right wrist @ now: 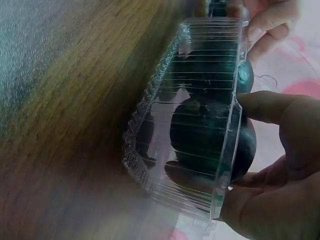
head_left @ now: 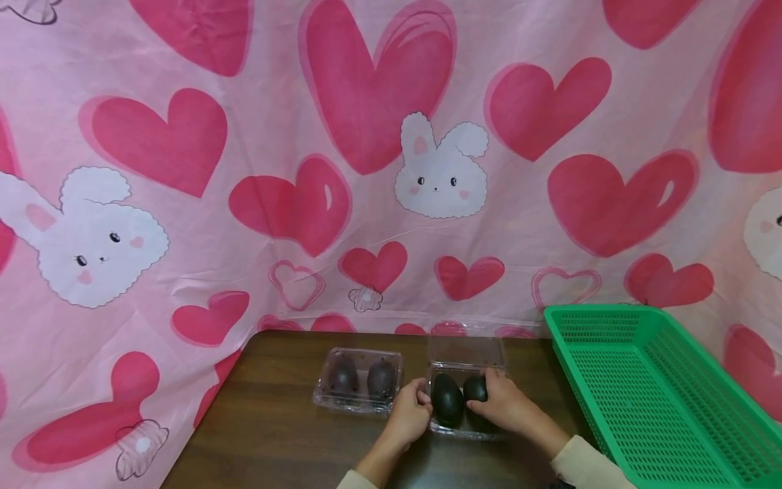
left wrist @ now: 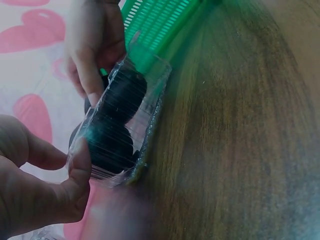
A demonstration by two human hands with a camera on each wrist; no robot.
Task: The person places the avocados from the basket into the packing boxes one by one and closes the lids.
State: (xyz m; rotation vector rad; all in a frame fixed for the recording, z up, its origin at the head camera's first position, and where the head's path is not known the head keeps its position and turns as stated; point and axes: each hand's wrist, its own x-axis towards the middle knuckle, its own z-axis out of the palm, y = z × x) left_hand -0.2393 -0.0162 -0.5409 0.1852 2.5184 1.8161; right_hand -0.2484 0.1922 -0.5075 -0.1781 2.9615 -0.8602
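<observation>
An open clear plastic clamshell box [head_left: 467,350] stands on the table with its lid tipped back. Two dark, smooth avocados sit side by side in its base: a left avocado [head_left: 448,401] and a right avocado [head_left: 474,388]. My left hand [head_left: 408,415] pinches the box's left rim between thumb and fingers, as the left wrist view shows up close. The right hand [head_left: 507,404] grips the right avocado, thumb on one side and fingers on the other. In the right wrist view the ribbed box wall [right wrist: 197,197] partly covers the fruit.
Left of my hands lies a closed clear clamshell [head_left: 357,406] with two dark fruits inside. A long green plastic basket [head_left: 605,309] stands at the table's right side. Behind the brown wooden table [head_left: 275,421] hangs a pink cloth [head_left: 379,224] with hearts and rabbits.
</observation>
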